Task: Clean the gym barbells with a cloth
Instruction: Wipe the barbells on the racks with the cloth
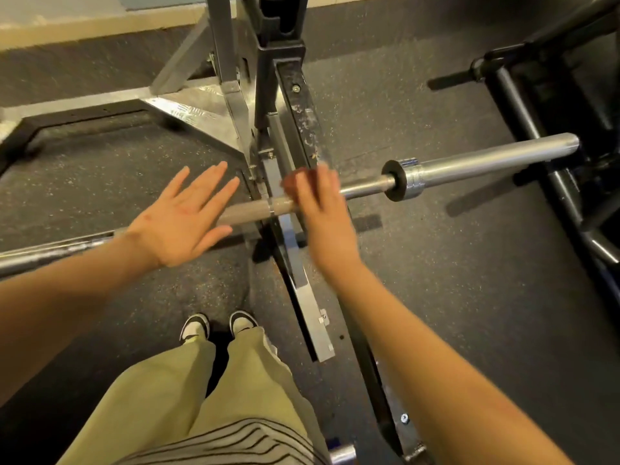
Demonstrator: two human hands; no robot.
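Gleaming steel barbell, knurled middle

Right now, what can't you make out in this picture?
1. Head view: the right hand is motion-blurred, so its grip is unclear.
2. The reddish patch at its fingertips: blur hides whether it is a cloth.
3. The barbell: its left end is cut off by the picture's edge.

No readable text, base plate marks illegible
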